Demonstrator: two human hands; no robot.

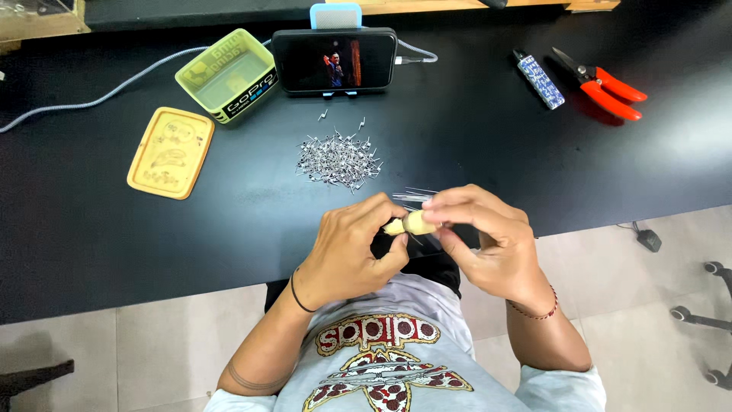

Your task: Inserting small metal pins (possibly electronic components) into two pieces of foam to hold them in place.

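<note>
Two bare hands meet over the near edge of the black tabletop (496,145): the left hand (351,248) and right hand (488,240) each keep their grip clamped on a small pale yellow cylindrical piece (412,223), thin metal wires (415,195) fanning just behind it. Beyond the piece lies a heap of small silver metal pins (338,160). A slip could drop the piece off the edge or scatter the heap. Left of the heap sit a yellow-green rectangular box (226,75) and its flat yellow lid (170,152); far right, a blue patterned lighter (540,79) and red-handled cutters (605,83)
</note>
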